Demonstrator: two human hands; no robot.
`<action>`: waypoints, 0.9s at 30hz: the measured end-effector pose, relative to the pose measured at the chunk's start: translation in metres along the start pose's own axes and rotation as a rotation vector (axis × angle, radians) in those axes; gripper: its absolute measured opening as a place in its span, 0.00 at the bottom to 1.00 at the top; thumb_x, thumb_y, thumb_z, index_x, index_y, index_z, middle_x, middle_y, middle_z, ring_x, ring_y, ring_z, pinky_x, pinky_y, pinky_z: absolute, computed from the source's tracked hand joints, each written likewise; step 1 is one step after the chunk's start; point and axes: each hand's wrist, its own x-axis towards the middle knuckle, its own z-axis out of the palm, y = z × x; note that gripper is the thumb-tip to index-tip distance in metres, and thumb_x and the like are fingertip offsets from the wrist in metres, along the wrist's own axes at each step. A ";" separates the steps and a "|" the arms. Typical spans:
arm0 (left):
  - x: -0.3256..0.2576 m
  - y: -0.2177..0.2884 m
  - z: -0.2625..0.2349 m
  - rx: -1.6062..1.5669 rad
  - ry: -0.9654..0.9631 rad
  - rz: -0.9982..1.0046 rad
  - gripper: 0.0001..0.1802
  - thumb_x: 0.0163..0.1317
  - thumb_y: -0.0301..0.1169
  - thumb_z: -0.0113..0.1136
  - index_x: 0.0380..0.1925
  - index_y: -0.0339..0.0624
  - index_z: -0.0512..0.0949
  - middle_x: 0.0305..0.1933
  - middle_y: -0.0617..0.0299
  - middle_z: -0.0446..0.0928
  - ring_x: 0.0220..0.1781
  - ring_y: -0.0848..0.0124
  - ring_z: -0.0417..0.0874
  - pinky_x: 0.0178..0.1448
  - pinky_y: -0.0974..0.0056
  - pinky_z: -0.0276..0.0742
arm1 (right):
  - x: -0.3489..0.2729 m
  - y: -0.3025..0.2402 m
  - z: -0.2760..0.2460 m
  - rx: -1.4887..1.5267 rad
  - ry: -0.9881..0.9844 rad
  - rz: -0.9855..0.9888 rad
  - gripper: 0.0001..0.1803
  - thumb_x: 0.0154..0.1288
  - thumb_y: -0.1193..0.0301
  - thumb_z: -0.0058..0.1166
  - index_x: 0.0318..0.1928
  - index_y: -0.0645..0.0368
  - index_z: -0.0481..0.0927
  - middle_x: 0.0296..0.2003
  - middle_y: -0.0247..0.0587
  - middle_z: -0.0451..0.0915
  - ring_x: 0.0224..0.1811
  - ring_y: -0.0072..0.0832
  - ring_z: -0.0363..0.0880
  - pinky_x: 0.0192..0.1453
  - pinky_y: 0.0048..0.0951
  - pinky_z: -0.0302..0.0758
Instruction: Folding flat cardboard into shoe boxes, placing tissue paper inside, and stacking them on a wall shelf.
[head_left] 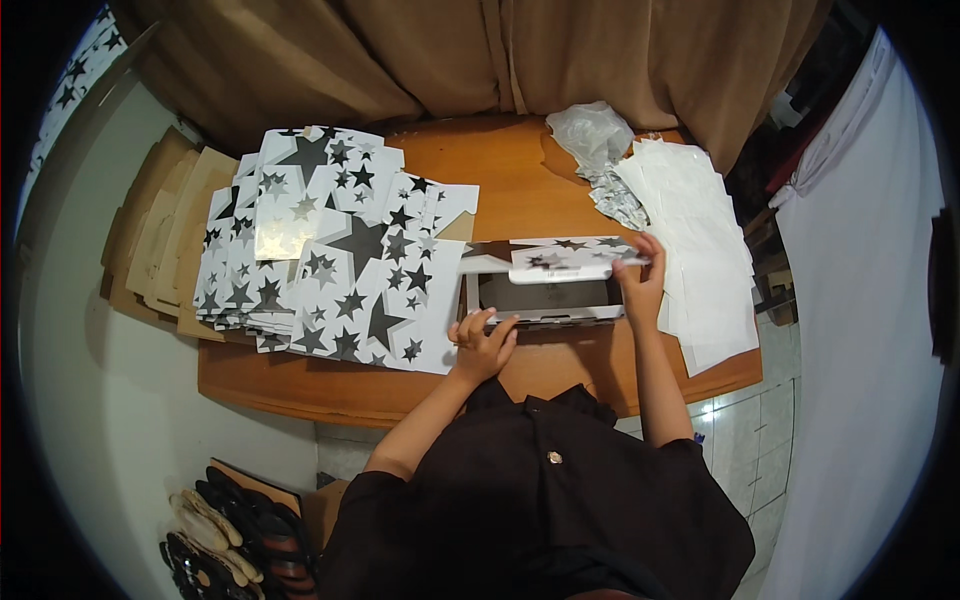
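Observation:
A cardboard box [545, 296] with its lid partly raised lies near the middle of the table, its grey inside showing. White with dark stars, the lid [560, 257] slants over the opening, and a white flap edge hangs at its front. My right hand [643, 283] pinches the lid's right end between thumb and fingers. At the box's near left corner, my left hand [484, 343] grips the edge, thumb on the front wall and bent fingers by the side. The left fingertips are partly hard to make out against the box.
Star-printed cardboard sheets [345, 260] are piled left of the box, beside brown cardboard pieces [165, 235]. White paper sheets [695, 250] lie stacked at right. A clear plastic bag [590, 130] is behind them. Several shoes [235, 525] stand on the floor at lower left.

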 end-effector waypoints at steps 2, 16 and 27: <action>0.009 0.013 0.001 0.032 0.018 0.042 0.15 0.52 0.46 0.61 0.41 0.66 0.81 0.53 0.65 0.66 0.62 0.64 0.58 0.64 0.51 0.39 | -0.019 -0.008 0.001 -0.114 -0.016 0.039 0.38 0.45 0.66 0.71 0.57 0.60 0.69 0.54 0.47 0.69 0.60 0.37 0.66 0.63 0.35 0.62; -0.006 0.013 0.016 -0.064 0.135 0.163 0.09 0.49 0.41 0.65 0.32 0.73 0.83 0.42 0.69 0.67 0.54 0.67 0.62 0.64 0.52 0.41 | -0.065 0.032 -0.002 -0.316 -0.001 -0.187 0.23 0.37 0.68 0.74 0.39 0.58 0.83 0.52 0.44 0.70 0.64 0.46 0.62 0.63 0.42 0.65; -0.002 0.010 0.013 -0.102 -0.061 0.081 0.04 0.52 0.42 0.63 0.29 0.68 0.82 0.59 0.67 0.72 0.68 0.66 0.60 0.69 0.47 0.18 | -0.080 0.050 -0.001 -0.434 -0.020 -0.265 0.22 0.38 0.64 0.75 0.37 0.56 0.84 0.50 0.46 0.72 0.62 0.49 0.66 0.60 0.44 0.67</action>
